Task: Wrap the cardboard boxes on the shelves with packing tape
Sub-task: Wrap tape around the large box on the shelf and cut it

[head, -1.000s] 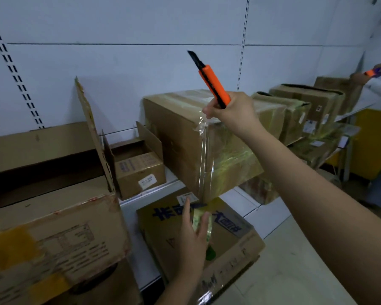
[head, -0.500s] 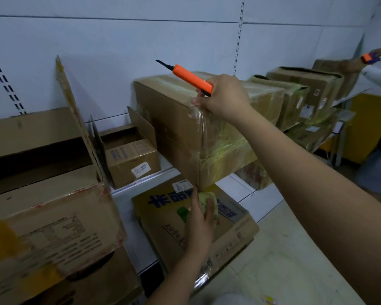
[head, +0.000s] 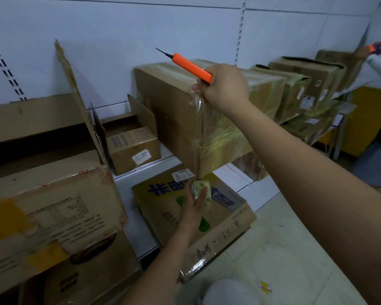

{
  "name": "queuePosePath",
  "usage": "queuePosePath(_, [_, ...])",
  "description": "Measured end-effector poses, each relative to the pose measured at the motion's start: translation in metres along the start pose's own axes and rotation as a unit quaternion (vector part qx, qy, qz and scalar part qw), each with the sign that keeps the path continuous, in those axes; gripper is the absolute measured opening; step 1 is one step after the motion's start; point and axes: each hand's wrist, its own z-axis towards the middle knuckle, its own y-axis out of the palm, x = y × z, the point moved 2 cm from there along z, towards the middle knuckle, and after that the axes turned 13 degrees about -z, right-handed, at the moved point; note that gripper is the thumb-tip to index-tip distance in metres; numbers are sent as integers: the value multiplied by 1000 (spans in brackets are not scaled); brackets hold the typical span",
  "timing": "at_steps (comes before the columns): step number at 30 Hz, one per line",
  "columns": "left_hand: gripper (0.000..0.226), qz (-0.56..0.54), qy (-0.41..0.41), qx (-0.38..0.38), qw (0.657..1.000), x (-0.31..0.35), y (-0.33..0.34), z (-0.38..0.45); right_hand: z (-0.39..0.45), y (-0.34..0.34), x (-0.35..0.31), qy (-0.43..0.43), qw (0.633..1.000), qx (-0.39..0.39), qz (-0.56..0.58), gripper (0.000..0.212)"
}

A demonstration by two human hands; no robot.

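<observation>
My right hand [head: 223, 89] has dropped to the big box [head: 191, 119] top corner, gripping the orange knife [head: 190, 67], blade now tipped flat; left hand [head: 195, 205] holds the tape roll [head: 204, 191] below that box, strip taut and ready to cut

Stockroom or shop storage: white slotted wall panels [head: 185, 29] at twelve o'clock, metal shelves [head: 246, 181] stacked with cardboard boxes [head: 169, 111].
</observation>
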Motion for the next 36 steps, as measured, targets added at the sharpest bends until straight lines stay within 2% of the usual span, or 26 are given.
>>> queuePosePath(2, [68, -3, -18, -15, 1000, -10, -3, 0, 1, 1, 1, -1, 1000, -3, 1, 25])
queuePosePath(5, [93, 2, -28, -6, 1000, -18, -5, 4, 1, 3, 3, 1, 1000, -3, -5, 26])
queuePosePath(10, [75, 33, -20, -3, 999, -11, -6, 21, 1, 7, 4, 6, 1000, -2, 4, 26])
queuePosePath(16, [85, 42, -47, -2, 998, -22, -16, 44, -1, 8, 6, 5, 1000, -8, 9, 25])
queuePosePath(19, [79, 80, -70, -20, 994, -20, -19, 53, -1, 9, 6, 11, 1000, -14, 19, 24])
queuePosePath(26, [86, 119, -68, -61, 989, 6, -18, 58, -6, 8, 7, 9, 1000, -3, -15, 25])
queuePosePath(29, [84, 141, -38, -32, 989, 26, -15, 60, -10, 9, 6, 15, 999, 23, -35, 33])
queuePosePath(30, [89, 141, -23, -10, 990, 33, -17, 62, -11, 10, 5, 19, 999, 34, -36, 36])
queuePosePath(33, [125, 198, -20, 43, 979, 52, -25, 59, -17, 12, 2, 41, 996, 62, -41, 43])
queuePosePath(35, [133, 255, 0, 33, 966, 68, -28, 48, -22, 17, 1, 63, 994, 80, -33, 48])
queuePosePath(36, [131, 278, 35, 31, 960, 76, -27, 43, -22, 21, 1, 72, 993, 92, -15, 53])
